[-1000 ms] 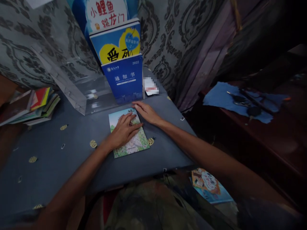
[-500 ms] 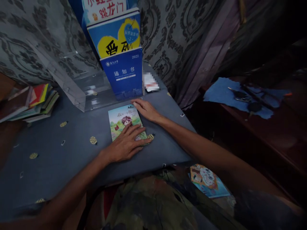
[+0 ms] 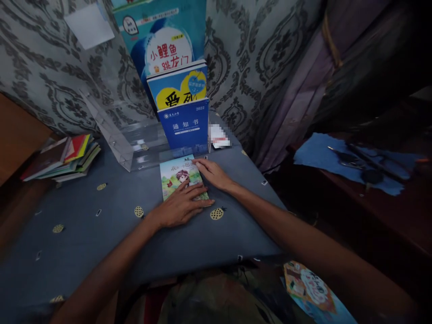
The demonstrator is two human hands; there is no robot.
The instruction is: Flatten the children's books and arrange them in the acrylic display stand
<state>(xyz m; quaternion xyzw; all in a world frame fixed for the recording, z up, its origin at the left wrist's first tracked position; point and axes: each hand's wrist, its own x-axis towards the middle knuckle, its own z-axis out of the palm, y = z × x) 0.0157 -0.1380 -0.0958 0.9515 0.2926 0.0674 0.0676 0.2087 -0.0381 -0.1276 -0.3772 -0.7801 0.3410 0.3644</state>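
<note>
Storybook [image 3: 173, 174] with an illustrated child on its cover lies, in the head view, on a pineapple-print tablecloth [image 3: 84, 229], just before a clear bookrack [image 3: 107, 129] and a blue 2022 booklet [image 3: 185, 122]. The left hand [image 3: 182, 206] rests across its lower part, fingers spread; the right hand [image 3: 213, 173] is at the upper right corner, whether pinching I cannot tell.

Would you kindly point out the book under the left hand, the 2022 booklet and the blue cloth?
Book [image 3: 182, 174]: head view, upper-middle part of its cover.
2022 booklet [image 3: 185, 128]: head view, middle of its front cover.
Blue cloth [image 3: 313, 152]: head view, its bare left part.
</note>
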